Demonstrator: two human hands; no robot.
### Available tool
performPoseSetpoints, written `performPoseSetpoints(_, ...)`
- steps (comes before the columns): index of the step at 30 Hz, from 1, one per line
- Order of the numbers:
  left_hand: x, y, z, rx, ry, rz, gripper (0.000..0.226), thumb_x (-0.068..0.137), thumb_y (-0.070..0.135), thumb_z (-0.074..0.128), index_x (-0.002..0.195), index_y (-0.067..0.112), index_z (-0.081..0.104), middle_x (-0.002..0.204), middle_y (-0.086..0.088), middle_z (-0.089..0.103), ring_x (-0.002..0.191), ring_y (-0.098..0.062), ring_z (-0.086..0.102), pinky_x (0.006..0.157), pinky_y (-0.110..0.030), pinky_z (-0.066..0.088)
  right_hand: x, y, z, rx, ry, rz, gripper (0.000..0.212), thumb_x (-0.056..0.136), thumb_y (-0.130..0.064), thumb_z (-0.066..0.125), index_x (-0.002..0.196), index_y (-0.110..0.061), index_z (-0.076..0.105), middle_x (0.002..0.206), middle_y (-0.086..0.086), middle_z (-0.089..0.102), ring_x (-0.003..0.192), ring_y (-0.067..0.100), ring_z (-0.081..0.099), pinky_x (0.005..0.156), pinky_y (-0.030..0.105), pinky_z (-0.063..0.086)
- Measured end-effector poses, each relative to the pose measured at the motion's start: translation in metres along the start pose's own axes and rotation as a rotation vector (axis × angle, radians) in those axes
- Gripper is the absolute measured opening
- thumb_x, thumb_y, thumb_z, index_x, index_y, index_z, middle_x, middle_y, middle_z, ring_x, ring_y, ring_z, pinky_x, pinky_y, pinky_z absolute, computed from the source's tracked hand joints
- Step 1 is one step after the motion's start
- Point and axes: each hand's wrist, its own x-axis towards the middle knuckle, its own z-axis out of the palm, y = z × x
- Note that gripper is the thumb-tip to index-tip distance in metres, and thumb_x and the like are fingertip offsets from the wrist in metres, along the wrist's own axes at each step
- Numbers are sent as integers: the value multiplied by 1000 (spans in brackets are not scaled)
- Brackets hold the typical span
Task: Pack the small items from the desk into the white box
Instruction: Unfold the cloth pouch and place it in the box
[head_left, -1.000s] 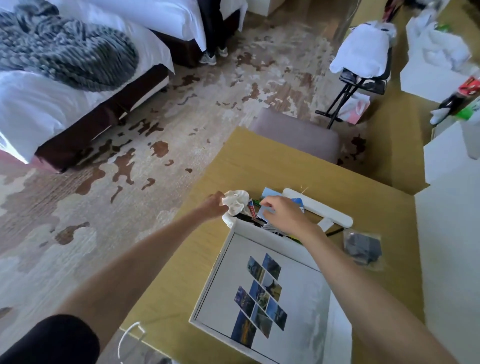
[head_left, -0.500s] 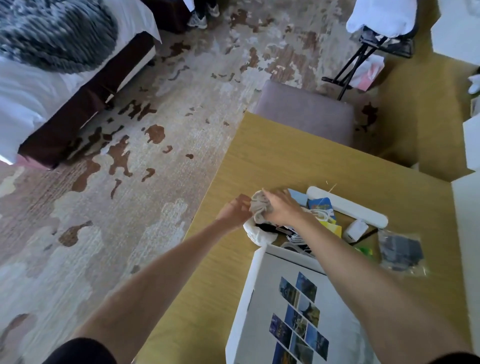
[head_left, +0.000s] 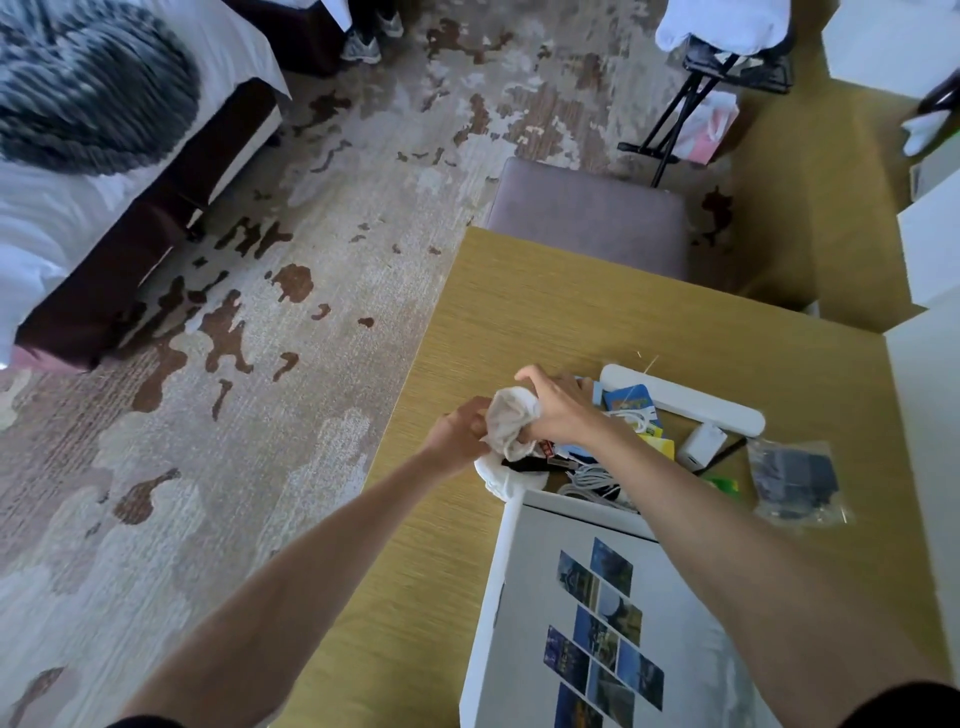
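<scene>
On the desk (head_left: 519, 291) the box (head_left: 561, 597) lies nearest you, with the heap of small items (head_left: 631, 408) just behind it. At the heap's left edge your left hand (head_left: 462, 431) and right hand (head_left: 558, 410) meet on a cloth bundle (head_left: 511, 423). A long bar (head_left: 685, 402) lies behind the heap and a bagged item (head_left: 795, 480) to its right. A stool (head_left: 587, 213) stands beyond the desk's far edge.

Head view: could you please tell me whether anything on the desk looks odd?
Nothing looks spilled or damaged. A white cable lies tangled among the small items by the white box, and a clear bag sits apart. The left hand and right hand grip a crumpled white cloth.
</scene>
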Motion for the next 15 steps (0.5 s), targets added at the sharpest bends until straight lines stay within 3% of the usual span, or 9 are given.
performPoseSetpoints(3, -5, -4, 2, -3, 18, -68, 51, 77, 0, 68, 122, 18, 51, 110, -5, 68, 90, -15, 65, 71, -22, 54, -9, 3, -9, 111, 48, -11, 56, 76, -27, 76, 126, -24, 51, 104, 0, 54, 105, 21, 47, 88, 38, 32)
performPoseSetpoints(7, -11, -6, 5, 37, 30, -140, 37, 80, 5, 68, 114, 17, 57, 110, -6, 67, 83, -17, 63, 61, -22, 53, -30, 11, -23, 245, 215, -47, 29, 86, -19, 66, 113, -11, 62, 109, 6, 61, 96, 22, 56, 73, 30, 35)
performPoseSetpoints(10, -17, 2, 4, 91, 82, -108, 31, 85, 8, 61, 115, 15, 61, 113, -7, 66, 82, -19, 63, 69, -28, 55, -56, 17, -34, 507, 330, -18, 14, 88, -21, 64, 99, -13, 62, 91, -2, 65, 81, 14, 59, 65, 33, 41)
performPoseSetpoints(12, -24, 12, -2, 81, 156, -82, 32, 87, 8, 58, 118, 13, 61, 116, -9, 64, 81, -21, 66, 69, -31, 58, -76, 21, -43, 744, 372, 24, 11, 89, -19, 63, 100, -15, 63, 95, 2, 70, 87, 16, 66, 71, 36, 53)
performPoseSetpoints(15, -37, 25, -15, 32, 290, -58, 34, 87, 5, 55, 120, 11, 62, 114, -12, 65, 78, -26, 70, 65, -39, 61, -103, 26, -52, 1063, 365, 10, 15, 91, -14, 62, 97, -28, 63, 98, -6, 71, 89, 9, 70, 67, 24, 58)
